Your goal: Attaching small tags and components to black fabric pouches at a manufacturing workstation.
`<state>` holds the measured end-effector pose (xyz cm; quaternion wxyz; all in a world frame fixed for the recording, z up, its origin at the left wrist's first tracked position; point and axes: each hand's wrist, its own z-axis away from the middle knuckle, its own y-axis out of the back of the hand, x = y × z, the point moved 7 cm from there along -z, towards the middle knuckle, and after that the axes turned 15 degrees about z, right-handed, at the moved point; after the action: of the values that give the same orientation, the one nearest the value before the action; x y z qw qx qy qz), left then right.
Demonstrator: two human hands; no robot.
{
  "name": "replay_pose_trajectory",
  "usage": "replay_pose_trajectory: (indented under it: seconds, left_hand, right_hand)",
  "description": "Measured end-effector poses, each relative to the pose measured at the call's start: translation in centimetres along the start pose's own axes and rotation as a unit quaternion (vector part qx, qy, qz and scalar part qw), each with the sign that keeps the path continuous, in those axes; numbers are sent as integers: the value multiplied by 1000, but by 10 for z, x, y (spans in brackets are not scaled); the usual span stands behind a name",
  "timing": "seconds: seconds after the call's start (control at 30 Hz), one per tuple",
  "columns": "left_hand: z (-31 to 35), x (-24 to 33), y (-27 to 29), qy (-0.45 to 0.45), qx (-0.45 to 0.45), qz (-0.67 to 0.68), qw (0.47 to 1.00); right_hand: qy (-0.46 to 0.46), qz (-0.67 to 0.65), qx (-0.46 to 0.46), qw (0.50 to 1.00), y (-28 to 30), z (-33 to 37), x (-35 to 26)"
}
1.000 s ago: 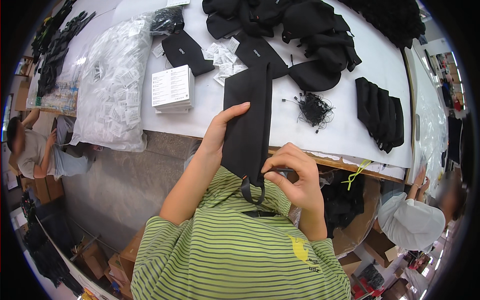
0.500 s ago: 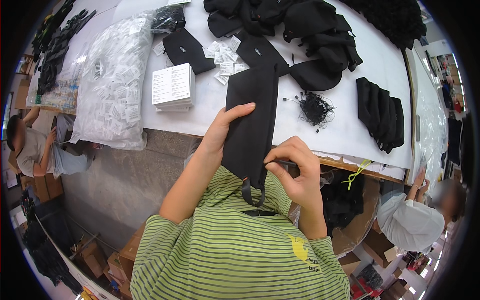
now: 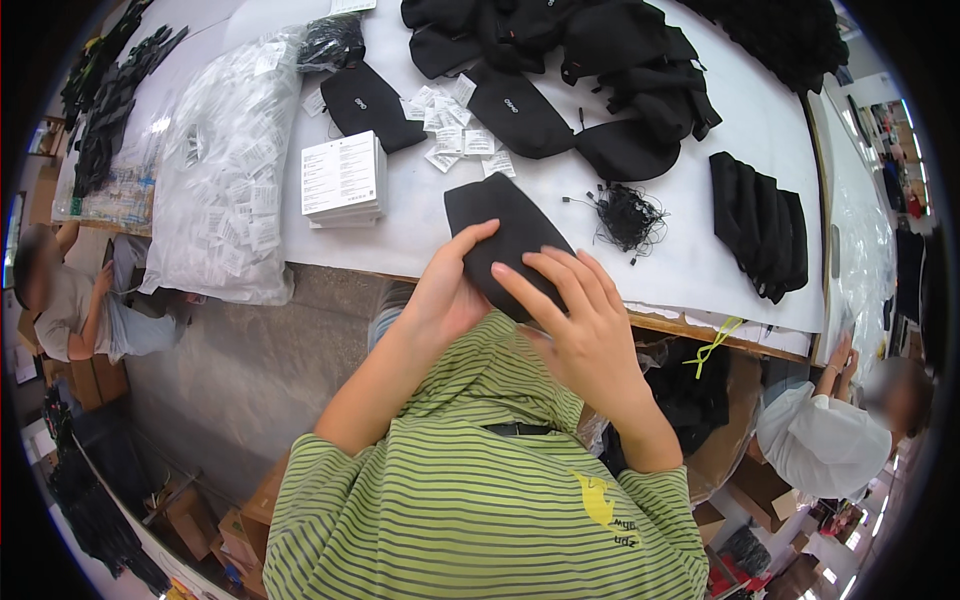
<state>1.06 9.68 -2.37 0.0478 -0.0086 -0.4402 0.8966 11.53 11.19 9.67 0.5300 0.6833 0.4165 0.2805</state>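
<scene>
A flat black fabric pouch (image 3: 508, 212) is tilted between my hands just in front of the table's near edge. My left hand (image 3: 450, 292) grips its left side, thumb lying on the upper face and the other fingers hidden beneath. My right hand (image 3: 588, 322) lies over the lower right part, its fingers apart on the fabric and its thumb low at the edge, partly hidden. Beyond the pouch are small white printed tags (image 3: 466, 136) and another black pouch (image 3: 518, 112). A tangle of thin black cords (image 3: 630, 222) rests to the right.
White printed cards (image 3: 340, 178) stand stacked at left, beside a large clear bag of tags (image 3: 220, 170). More black pouches pile up (image 3: 630, 60) at the back; others lie in an overlapping row (image 3: 760, 225) at right. Co-workers sit at both sides.
The pouch has come down and turned, and its lower end with the black loop no longer shows. My right hand has gone from a pinch at its lower edge to lying across it.
</scene>
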Motion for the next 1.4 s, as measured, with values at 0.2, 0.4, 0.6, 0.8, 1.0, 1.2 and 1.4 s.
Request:
replay_pose_trajectory:
  seconds: [0.2, 0.4, 0.6, 0.8, 1.0, 1.2, 1.4]
  left_hand:
    - [11, 34, 13, -199, -74, -349, 913]
    - [45, 59, -28, -337, -245, -422, 805]
    - [43, 50, -39, -276, -184, -534, 777]
    - [35, 45, -37, -314, -200, -574, 730]
    - [45, 41, -58, -321, -203, -632, 675]
    - [72, 130, -51, -510, -69, -620, 593]
    - [65, 188, -15, -561, 134, -747, 331]
  right_hand:
    - [-191, -276, 113, 935, -2, 18, 57]
    - [-274, -488, 98, 823, -19, 38, 70]
    - [-292, -489, 43, 821, -34, 51, 87]
    - [-250, -284, 27, 925, -22, 57, 99]
    - [-407, -347, -1, 845, -14, 98, 159]
    - [-513, 0, 315, 798, 75, 182, 290]
    - [-523, 193, 264, 787, 87, 211, 375]
